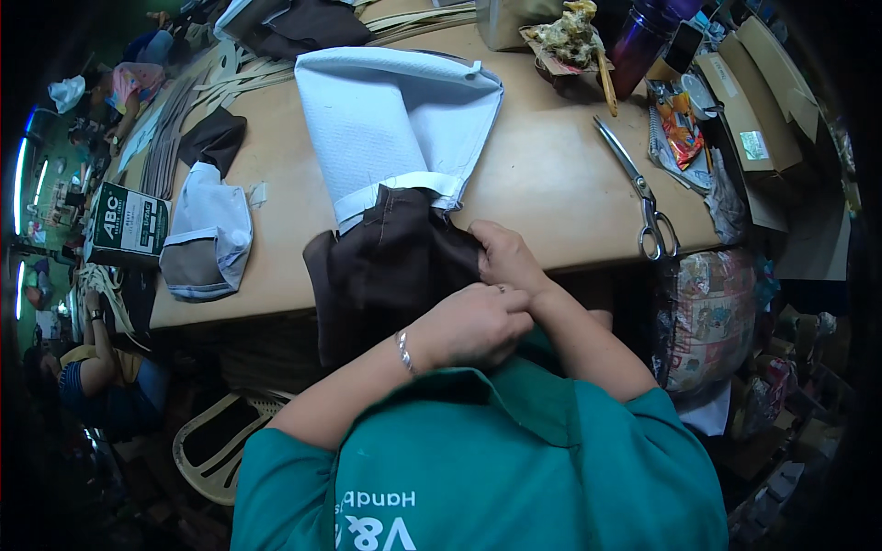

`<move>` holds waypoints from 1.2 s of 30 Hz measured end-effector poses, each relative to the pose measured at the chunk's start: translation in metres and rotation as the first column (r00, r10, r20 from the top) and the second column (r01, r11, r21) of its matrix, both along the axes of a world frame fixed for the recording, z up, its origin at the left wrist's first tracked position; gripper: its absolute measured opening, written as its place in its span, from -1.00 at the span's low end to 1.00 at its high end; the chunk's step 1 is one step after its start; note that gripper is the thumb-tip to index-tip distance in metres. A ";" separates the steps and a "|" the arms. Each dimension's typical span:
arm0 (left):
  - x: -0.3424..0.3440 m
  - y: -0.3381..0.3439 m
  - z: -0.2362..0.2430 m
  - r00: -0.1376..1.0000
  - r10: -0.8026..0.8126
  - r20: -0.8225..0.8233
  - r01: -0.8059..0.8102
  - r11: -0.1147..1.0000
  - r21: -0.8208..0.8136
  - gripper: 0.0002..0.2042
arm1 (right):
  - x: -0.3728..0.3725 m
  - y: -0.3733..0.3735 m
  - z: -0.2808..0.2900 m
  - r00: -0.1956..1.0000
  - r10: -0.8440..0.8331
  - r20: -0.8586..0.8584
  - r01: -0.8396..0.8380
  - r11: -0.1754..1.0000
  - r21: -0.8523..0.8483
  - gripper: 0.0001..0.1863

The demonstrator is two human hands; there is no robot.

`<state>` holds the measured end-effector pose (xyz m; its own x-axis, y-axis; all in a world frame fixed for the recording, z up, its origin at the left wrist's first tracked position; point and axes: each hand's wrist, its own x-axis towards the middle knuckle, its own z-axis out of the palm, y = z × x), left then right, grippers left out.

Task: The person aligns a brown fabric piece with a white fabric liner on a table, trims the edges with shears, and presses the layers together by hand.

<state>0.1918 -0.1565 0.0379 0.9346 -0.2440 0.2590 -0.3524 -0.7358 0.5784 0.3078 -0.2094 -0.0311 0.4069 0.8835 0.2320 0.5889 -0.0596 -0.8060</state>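
A piece of white quilted material (386,119) with a white band lies on the table, joined to dark brown fabric (377,275) that hangs over the front edge. My right hand (505,257) pinches the brown fabric at its right side, by the table edge. My left hand (482,321) is curled in front of my chest, crossing my right wrist; what its fingers hold is hidden. A smaller white-and-brown fabric piece (207,239) lies to the left. Large scissors (648,193) lie open-bladed or nearly closed at the right, I cannot tell which.
A printed box (126,225) and pale strips (230,73) lie left and behind. At back right are a purple bottle (648,46), a brush (606,78), snack packet (680,129) and cardboard boxes (763,110). A chair (207,468) and another person (101,367) are at lower left.
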 end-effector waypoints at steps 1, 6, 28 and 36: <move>-0.003 0.001 -0.014 0.998 0.040 -0.053 -0.045 0.994 -0.101 -0.97 | -0.002 -0.002 -0.002 1.000 0.006 -0.003 -0.006 1.000 0.022 -0.87; 0.001 0.018 -0.026 0.884 0.120 -0.452 -0.340 0.829 -0.444 -0.92 | 0.002 0.000 -0.002 0.994 -0.073 -0.078 0.072 0.997 -0.019 -0.91; -0.036 0.076 -0.071 0.728 0.662 0.179 -0.630 0.748 -0.207 -0.73 | -0.050 0.010 0.020 0.952 0.143 0.269 -0.188 0.971 0.149 -0.85; -0.056 0.076 -0.050 0.635 0.756 -0.159 -0.772 0.620 -0.137 -0.36 | -0.057 0.008 0.011 0.971 0.135 0.195 -0.159 0.981 0.111 -0.84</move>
<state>0.1361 -0.0805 -0.0120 0.7809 0.6092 0.1381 0.3415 -0.6014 0.7223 0.2509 -0.2016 -0.0205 0.2141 0.8896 0.4035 0.7239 0.1329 -0.6770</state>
